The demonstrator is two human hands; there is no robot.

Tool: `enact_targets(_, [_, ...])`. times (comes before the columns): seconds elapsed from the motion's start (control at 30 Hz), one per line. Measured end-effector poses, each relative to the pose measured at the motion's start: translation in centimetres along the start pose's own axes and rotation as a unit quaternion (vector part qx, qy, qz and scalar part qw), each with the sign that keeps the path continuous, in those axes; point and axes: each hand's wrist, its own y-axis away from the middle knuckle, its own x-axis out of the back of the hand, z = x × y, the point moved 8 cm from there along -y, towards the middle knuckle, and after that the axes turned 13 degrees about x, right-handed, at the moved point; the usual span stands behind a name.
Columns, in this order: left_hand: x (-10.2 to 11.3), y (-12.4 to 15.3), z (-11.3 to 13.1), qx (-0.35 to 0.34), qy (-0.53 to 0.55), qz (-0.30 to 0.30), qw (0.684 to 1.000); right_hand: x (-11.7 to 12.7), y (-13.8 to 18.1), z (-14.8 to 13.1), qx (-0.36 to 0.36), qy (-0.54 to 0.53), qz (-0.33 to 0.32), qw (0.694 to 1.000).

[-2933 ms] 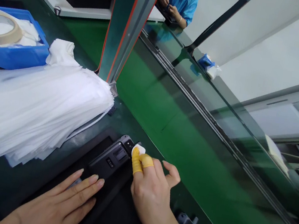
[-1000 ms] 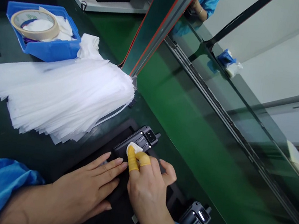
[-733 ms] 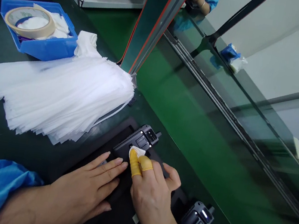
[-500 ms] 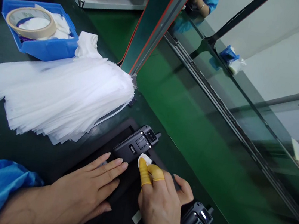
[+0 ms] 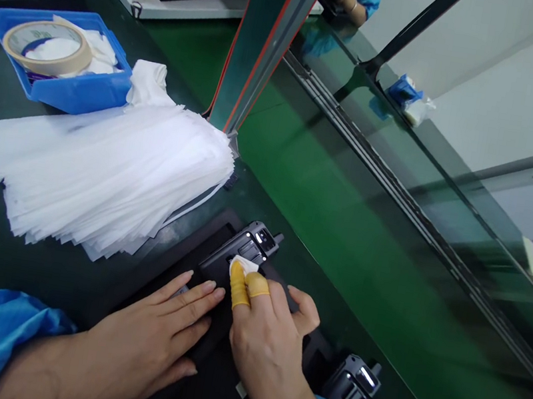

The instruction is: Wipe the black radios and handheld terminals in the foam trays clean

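Note:
A black handheld radio-like device [image 5: 219, 259] with a stubby antenna lies back side up on a dark foam tray [image 5: 167, 278]. My left hand [image 5: 164, 332] rests flat on its lower end, fingers stretched out. Yellow finger cots cover two fingers of my right hand [image 5: 265, 334], which pinches a small white wiping cloth [image 5: 244, 265] against the device's back. The cloth and fingers hide the label there and part of the lower casing.
A fanned stack of white sheets [image 5: 100, 166] lies beyond my left hand. Behind it stands a blue bin [image 5: 81, 92] holding a tape roll [image 5: 73, 64]. More devices [image 5: 353, 383] sit at the lower right. A green-sided post [image 5: 253, 42] rises ahead; a co-worker's arm [image 5: 353, 4] shows behind it.
My right hand has moved left and up with the cloth, from beside the device onto its back, covering the label. My left hand has stayed in place. The view has shifted slightly.

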Motion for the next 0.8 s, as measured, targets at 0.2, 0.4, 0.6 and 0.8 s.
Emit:
enact_targets(0.2, [0.5, -0.2, 0.1, -0.004, -0.01, 0.01, 1.0, 0.6, 3.2, 2.1, -0.056, 0.009, -0.005, 0.998])
enact_targets(0.4, [0.6, -0.3, 0.1, 0.002, -0.018, 0.009, 1.0, 1.8, 4.2, 4.9, -0.101, 0.022, 0.004, 0.995])
enact_targets(0.6, [1.2, -0.4, 0.2, -0.008, -0.044, 0.039, 0.998, 2.4, 3.4, 5.8, -0.111, 0.02, 0.027, 0.993])
enact_targets(0.8, [1.6, -0.5, 0.6, -0.056, -0.101, 0.018, 0.993, 1.9, 1.6, 7.0, -0.121, 0.038, 0.071, 0.989])
